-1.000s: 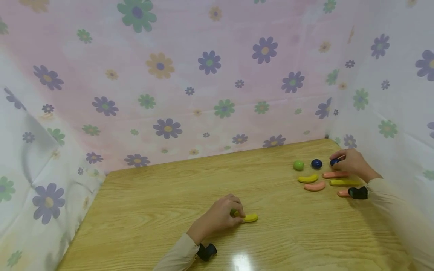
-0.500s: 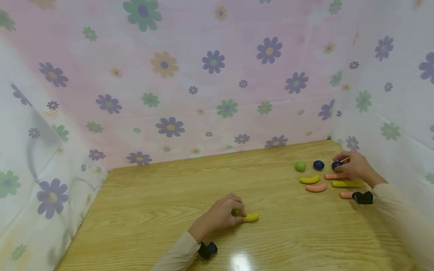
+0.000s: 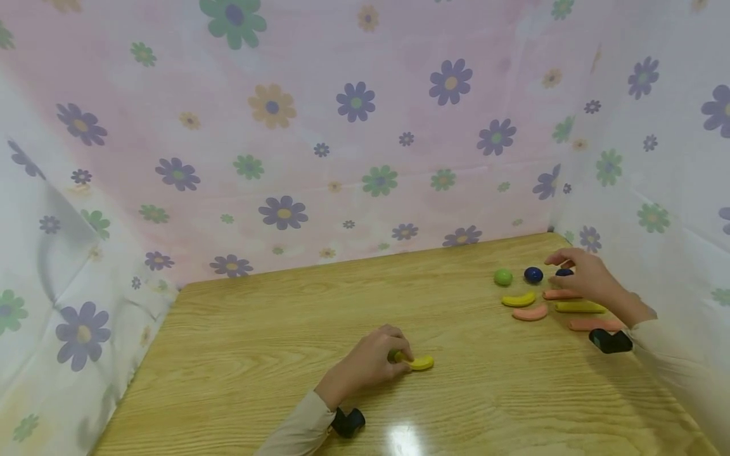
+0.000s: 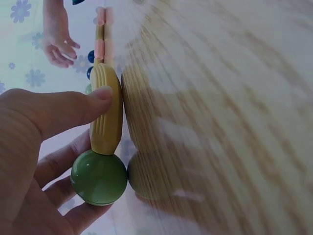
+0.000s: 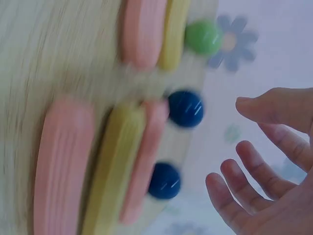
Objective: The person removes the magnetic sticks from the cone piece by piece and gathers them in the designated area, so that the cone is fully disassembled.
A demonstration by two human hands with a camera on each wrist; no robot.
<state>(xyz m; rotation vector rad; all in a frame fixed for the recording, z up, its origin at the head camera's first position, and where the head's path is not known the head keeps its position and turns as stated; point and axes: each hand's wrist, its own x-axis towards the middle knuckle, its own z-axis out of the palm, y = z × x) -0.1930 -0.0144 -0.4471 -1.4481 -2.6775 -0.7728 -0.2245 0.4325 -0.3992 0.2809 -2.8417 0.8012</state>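
Note:
My left hand (image 3: 373,358) pinches a yellow curved, ridged, banana-like piece (image 4: 110,128) on the wooden table. Its thumb lies on the near side, with fingers partly hidden behind. A dark green ball (image 4: 99,177) touches the piece's end, beside the lower fingers. At the far right, my right hand (image 3: 587,275) is spread over a dark blue ball (image 3: 564,273). In the right wrist view, its fingers stand apart from that blue ball (image 5: 165,181) and hold nothing. A second blue ball (image 3: 533,275) and a light green ball (image 3: 503,277) lie left of it.
Below the balls lie a yellow curved piece (image 3: 519,299) and a pink curved piece (image 3: 530,313). Under the right arm are a pink stick (image 3: 561,294), a yellow stick (image 3: 580,307) and another pink stick (image 3: 595,325). Flowered cloth (image 3: 353,164) surrounds the table's back and sides.
My right hand has let go of the right-hand blue ball, its fingers spreading and lifting off. My left hand stays at the yellow piece.

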